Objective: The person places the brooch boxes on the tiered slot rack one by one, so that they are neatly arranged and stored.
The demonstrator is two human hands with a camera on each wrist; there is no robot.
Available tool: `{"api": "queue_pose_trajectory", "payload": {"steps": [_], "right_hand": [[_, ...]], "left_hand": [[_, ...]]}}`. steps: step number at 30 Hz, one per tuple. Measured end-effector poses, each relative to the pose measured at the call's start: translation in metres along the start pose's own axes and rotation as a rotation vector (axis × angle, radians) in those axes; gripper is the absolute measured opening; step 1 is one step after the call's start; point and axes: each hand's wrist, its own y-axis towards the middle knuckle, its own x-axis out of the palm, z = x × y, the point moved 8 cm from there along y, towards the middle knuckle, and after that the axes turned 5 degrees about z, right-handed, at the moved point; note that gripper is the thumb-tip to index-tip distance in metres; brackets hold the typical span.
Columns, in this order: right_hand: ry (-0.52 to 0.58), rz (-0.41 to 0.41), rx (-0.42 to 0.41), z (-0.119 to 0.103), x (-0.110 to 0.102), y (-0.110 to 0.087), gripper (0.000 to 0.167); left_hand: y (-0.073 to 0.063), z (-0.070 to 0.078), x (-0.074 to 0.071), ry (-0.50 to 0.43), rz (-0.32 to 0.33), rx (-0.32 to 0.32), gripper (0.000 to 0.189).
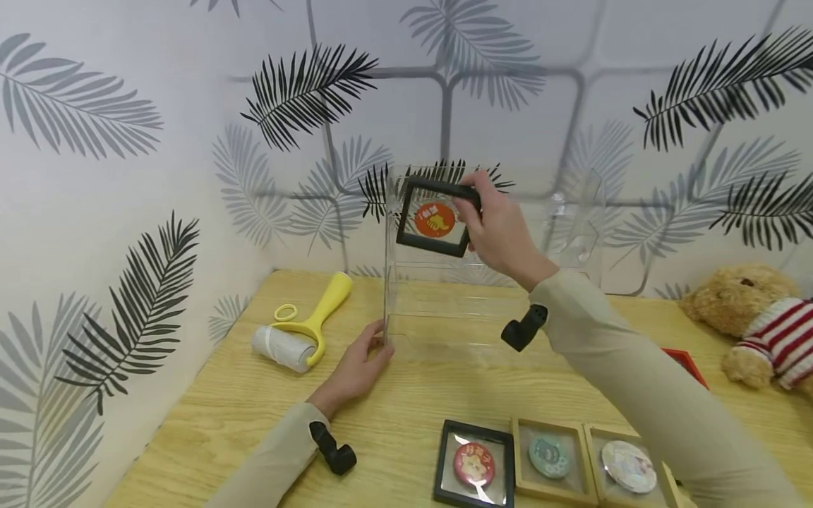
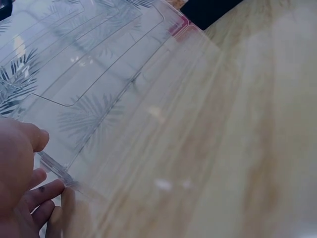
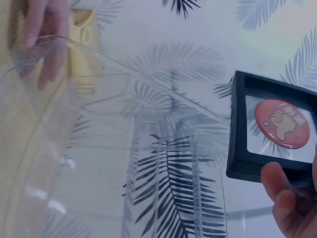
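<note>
My right hand [image 1: 502,229] grips a black display frame [image 1: 434,248] by its right side, up at the top level of a clear acrylic display rack [image 1: 438,305]. Inside the frame sits a round red badge with a thumbs-up [image 3: 282,124]. In the right wrist view the frame is tilted, its left edge overlapping the rack's clear panels [image 3: 148,82]. Low on the rack's left side, my left hand [image 1: 357,368] holds the panel edge, with thumb and fingers on either side of the clear corner in the left wrist view.
A yellow-handled lint roller [image 1: 284,348] and a yellow ring [image 1: 286,312] lie left of the rack. In front are another black frame [image 1: 442,462] and wooden frames [image 1: 521,451] with round badges. At right are a teddy bear [image 1: 739,300] and a red-edged item [image 1: 689,363]. A patterned wall stands behind.
</note>
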Motion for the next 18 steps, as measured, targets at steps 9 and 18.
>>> {"api": "queue_pose_trajectory", "payload": {"steps": [9,18], "right_hand": [[0.010,0.138,0.112,0.024,-0.014,0.058,0.022],[-0.168,0.126,0.003,0.016,-0.006,0.088,0.019]], "left_hand": [[-0.001,-0.002,-0.001,0.032,0.011,-0.007,0.054],[0.001,-0.002,-0.002,0.040,-0.005,0.000,0.056]]}}
